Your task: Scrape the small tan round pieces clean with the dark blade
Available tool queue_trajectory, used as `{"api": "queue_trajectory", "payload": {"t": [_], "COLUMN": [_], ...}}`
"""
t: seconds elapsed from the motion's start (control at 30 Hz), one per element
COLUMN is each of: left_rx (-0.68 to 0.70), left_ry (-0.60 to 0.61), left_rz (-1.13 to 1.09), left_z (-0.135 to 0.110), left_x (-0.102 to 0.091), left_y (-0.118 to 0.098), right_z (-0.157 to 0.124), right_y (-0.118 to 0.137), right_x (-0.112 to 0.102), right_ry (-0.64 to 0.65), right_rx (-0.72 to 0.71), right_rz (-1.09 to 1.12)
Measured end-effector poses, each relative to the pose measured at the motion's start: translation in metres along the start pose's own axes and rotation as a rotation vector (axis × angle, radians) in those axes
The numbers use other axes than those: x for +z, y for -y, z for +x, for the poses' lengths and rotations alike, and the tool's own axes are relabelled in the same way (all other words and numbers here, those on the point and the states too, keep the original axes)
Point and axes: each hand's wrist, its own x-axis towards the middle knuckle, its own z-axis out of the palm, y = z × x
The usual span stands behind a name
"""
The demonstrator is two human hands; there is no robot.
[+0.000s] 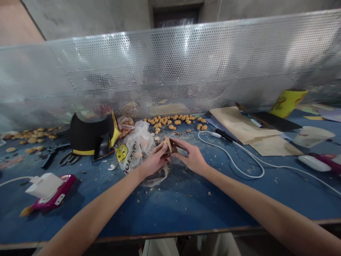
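On the blue table (pixel 170 209), your left hand (pixel 153 160) and right hand (pixel 190 156) are together, both pinching a folded tan piece (pixel 167 145) above the tabletop, just beside a plastic bag (pixel 131 151).

Head cam only, worn on person's head, faces fwd & down across blue workbench (pixel 170 209). Close above left hand (pixel 153 160) & right hand (pixel 190 156); perforated metal screen (pixel 170 71) fills top of frame. No 2nd view.
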Motion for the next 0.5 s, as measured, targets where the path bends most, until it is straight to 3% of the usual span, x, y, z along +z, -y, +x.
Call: {"api": "queue_trajectory", "payload": {"t": [0.13,0.3,0.5], "left_rx": [0.016,0.14,0.121], "left_ry": [0.012,-0.059,-0.092], "left_rz": [0.035,0.233,0.155], "left_z": [-0.001,-0.002,-0.002], "left_x": [0.002,0.007,0.004], "left_y": [-0.003,-0.012,-0.012], "right_z": [0.0,0.002,0.003], "right_y": [-0.003,-0.004,-0.002], "right_x": [0.003,0.004,0.0], "right_ry": [0.037,0.059,0.141], "right_rx": [0.052,0.109,0.097], "right_rz": [0.053,0.14,0.056]}}
